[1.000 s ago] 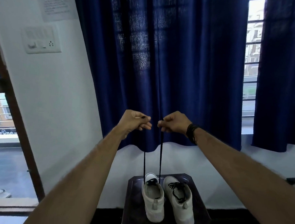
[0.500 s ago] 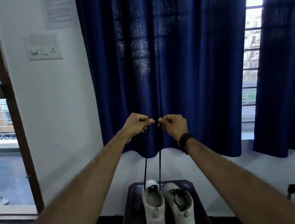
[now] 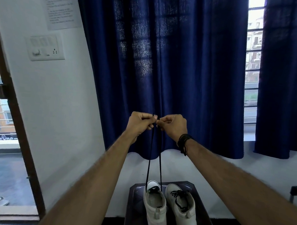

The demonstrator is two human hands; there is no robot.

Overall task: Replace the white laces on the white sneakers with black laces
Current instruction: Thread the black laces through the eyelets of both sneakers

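- Fingers of your left hand [image 3: 139,123] and right hand [image 3: 172,125] are curled, each pinching one end of the thin black lace [image 3: 160,159], knuckles almost touching.
- Both strands drop to the left white canvas sneaker [image 3: 155,208].
- Your right white sneaker [image 3: 182,212], already black-laced, sits just beside it on the dark square stool [image 3: 134,214].
- Dark blue curtains [image 3: 166,60] hang on the far side.

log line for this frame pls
left hand: pinches black lace end | right hand: pinches other end | left sneaker: lacing | right sneaker: laced

Both forearms are bare; black cord bands [image 3: 183,141] wrap the right wrist.
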